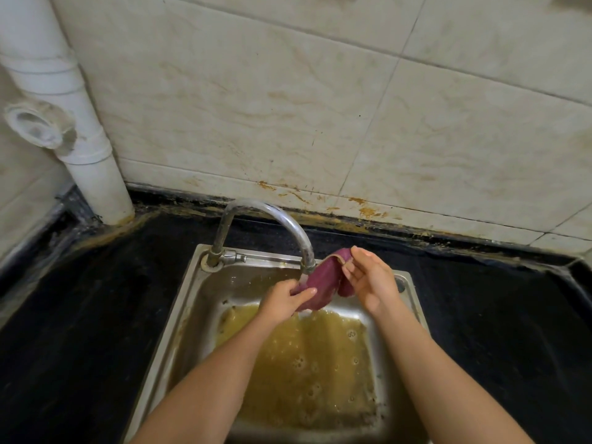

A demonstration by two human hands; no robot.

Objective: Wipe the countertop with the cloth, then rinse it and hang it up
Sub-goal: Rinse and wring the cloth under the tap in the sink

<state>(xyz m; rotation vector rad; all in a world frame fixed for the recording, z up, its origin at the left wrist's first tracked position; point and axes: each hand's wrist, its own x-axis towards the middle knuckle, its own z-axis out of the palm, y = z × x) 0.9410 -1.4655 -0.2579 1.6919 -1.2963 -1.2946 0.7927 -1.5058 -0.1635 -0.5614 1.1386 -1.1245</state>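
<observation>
A purple cloth [326, 280] hangs in a sagging strip right under the spout of the curved metal tap [272, 219], where water runs onto it. My left hand [283, 301] grips the cloth's lower left end. My right hand [368, 280] pinches its upper right corner between thumb and fingers. Both hands are over the steel sink [192, 309], which holds murky yellow-brown water [307, 363] with bubbles. The black countertop [96, 315] surrounds the sink on both sides.
A white drain pipe [83, 139] stands at the back left corner of the counter. Stained beige wall tiles [288, 107] rise behind the sink. Rusty grime lines the joint between wall and counter.
</observation>
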